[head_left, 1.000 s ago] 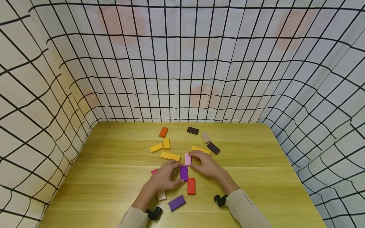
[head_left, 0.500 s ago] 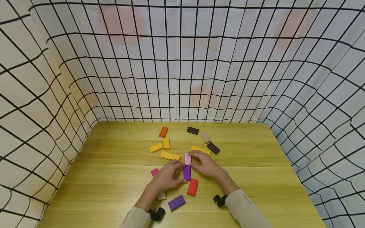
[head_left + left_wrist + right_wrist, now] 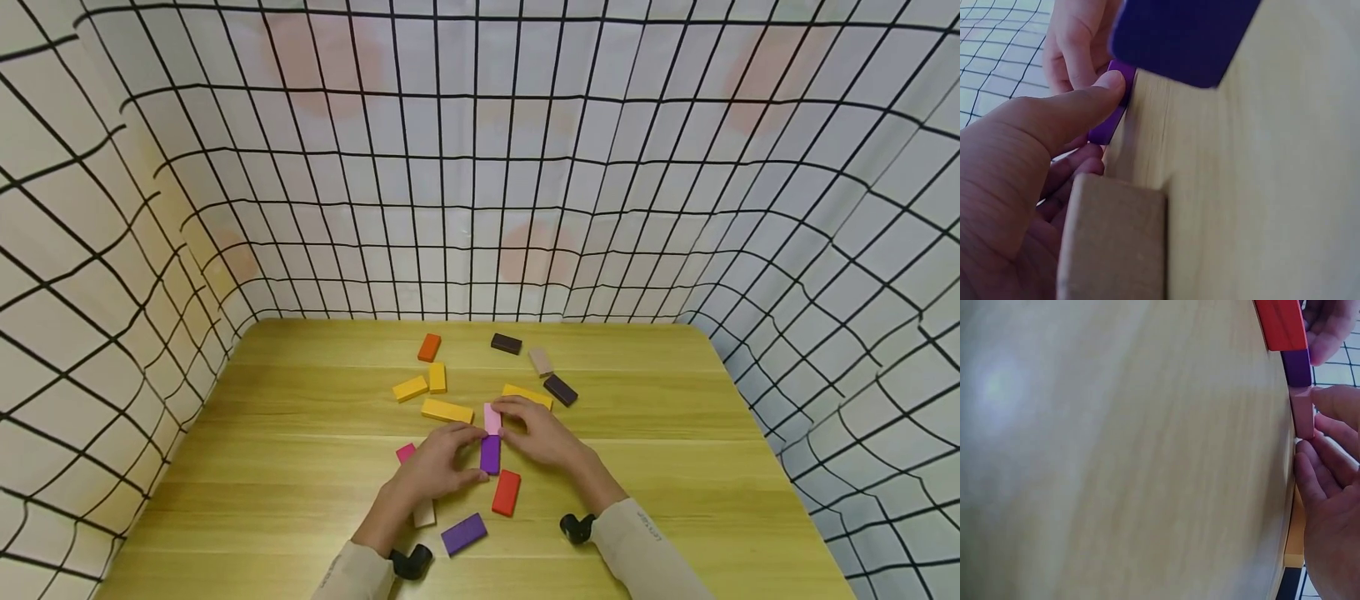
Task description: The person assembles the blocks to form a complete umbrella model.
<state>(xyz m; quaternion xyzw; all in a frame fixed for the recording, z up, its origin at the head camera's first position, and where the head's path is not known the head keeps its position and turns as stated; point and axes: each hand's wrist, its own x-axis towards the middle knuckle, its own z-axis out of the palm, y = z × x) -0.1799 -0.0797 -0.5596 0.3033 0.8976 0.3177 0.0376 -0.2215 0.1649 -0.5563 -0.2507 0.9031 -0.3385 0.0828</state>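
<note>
My left hand (image 3: 435, 467) pinches a purple block (image 3: 490, 455) by its two ends, thumb at the near end and fingertips at the far one. End to end with it, just beyond, lies a pink block (image 3: 492, 418), which my right hand (image 3: 551, 433) holds between thumb and fingers. In the right wrist view the pink block (image 3: 1302, 412) and purple block (image 3: 1297, 367) meet in a line. A red block (image 3: 506, 492) lies slightly turned just below the purple one. Under the left hand, a magenta block (image 3: 406, 452) and a pale wooden block (image 3: 424, 513) are partly hidden.
Another purple block (image 3: 464, 534) lies near the front. Farther back are several yellow blocks (image 3: 447, 411), an orange block (image 3: 430, 347), a dark block (image 3: 506, 343) and a beige block (image 3: 540, 362). Black netting (image 3: 480, 208) encloses the wooden table (image 3: 300, 500).
The left hand has slid the purple block right, into line with the pink one. The red block has turned slightly. The right hand stays almost still on the pink block.
</note>
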